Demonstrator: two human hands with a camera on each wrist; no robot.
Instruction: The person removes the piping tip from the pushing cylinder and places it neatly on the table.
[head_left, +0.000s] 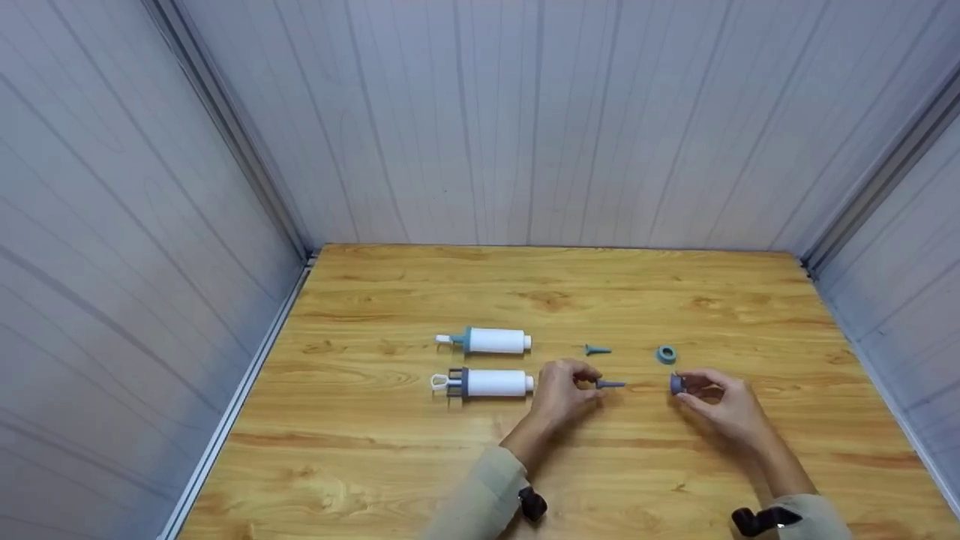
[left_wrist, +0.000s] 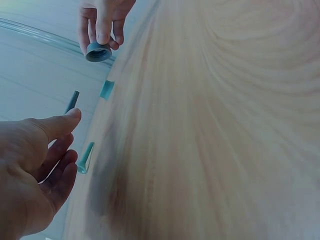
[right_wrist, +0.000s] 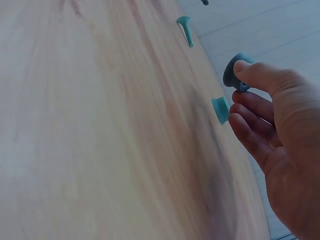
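Observation:
Between thumb and fingers, my left hand (head_left: 561,391) pinches a small grey-blue tapered nozzle (head_left: 612,384), its narrow end pointing right. In the left wrist view that nozzle (left_wrist: 73,101) stands out past the thumb tip. My right hand (head_left: 726,403) pinches a grey-blue ring cap (head_left: 677,384) with its opening turned toward the nozzle. The right wrist view shows this cap (right_wrist: 237,73) held at the thumb and fingertips. Both parts are apart from each other. Behind them lie a teal nozzle (head_left: 598,349) and a teal ring cap (head_left: 666,355) on the table.
Left of my left hand lie two white cylinders with plungers: one with teal fittings (head_left: 496,340), one with grey-blue fittings (head_left: 496,383). The wood-grain table (head_left: 570,277) is bounded by pale panels (head_left: 495,127) at the back and sides.

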